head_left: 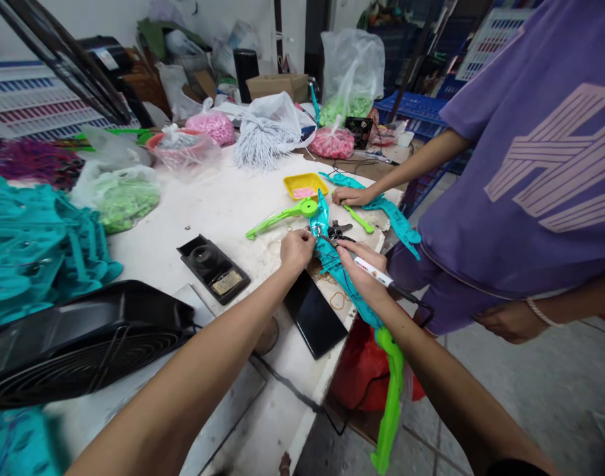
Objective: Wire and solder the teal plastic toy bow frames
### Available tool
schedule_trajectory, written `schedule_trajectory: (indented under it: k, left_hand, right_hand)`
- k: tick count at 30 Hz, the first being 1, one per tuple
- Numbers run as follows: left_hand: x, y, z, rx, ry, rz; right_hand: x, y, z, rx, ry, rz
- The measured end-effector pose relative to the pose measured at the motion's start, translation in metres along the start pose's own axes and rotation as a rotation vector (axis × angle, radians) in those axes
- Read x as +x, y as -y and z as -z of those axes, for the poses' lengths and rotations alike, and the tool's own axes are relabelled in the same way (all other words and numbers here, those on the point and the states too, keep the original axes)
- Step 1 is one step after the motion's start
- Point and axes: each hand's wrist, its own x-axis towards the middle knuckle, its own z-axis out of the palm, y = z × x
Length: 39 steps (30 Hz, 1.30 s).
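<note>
My right hand [365,268] is closed around a white-handled soldering iron [374,271], its cable trailing back along my forearm. The iron's tip meets a teal plastic part [349,285] with lime green ends, which lies across the table edge. My left hand [298,250] pinches at the same spot on the part; what its fingertips hold is too small to make out. One lime green arm [282,217] of the part points left on the table, and another lime green arm [391,396] hangs past the edge. A black soldering iron stand [213,268] with a sponge sits to the left.
A black phone [316,314] lies below my hands. A yellow tray [305,186] holds pink pieces. A person in purple [510,145] stands at right, one hand [354,196] by another teal part [394,218]. A black fan [94,337] and teal parts [39,244] occupy the left.
</note>
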Motion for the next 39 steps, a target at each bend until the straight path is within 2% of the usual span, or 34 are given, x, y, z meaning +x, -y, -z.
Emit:
schedule_trajectory:
  k: [3, 9, 16, 39]
  left_hand:
    - [0.0003, 0.0003, 0.0002, 0.002, 0.000, -0.002]
    - [0.0014, 0.0008, 0.0007, 0.002, 0.004, -0.003]
    - [0.0021, 0.0015, 0.0013, -0.004, 0.007, -0.007]
    - [0.0025, 0.0034, -0.0009, -0.043, 0.006, -0.003]
  right_hand:
    - [0.0004, 0.0011, 0.0008, 0.012, 0.041, 0.016]
    - [0.0006, 0.0001, -0.0005, 0.006, -0.004, 0.012]
    - [0.0024, -0.0014, -0.0023, 0.009, 0.043, 0.007]
    - [0.0012, 0.0026, 0.0011, -0.012, -0.027, -0.026]
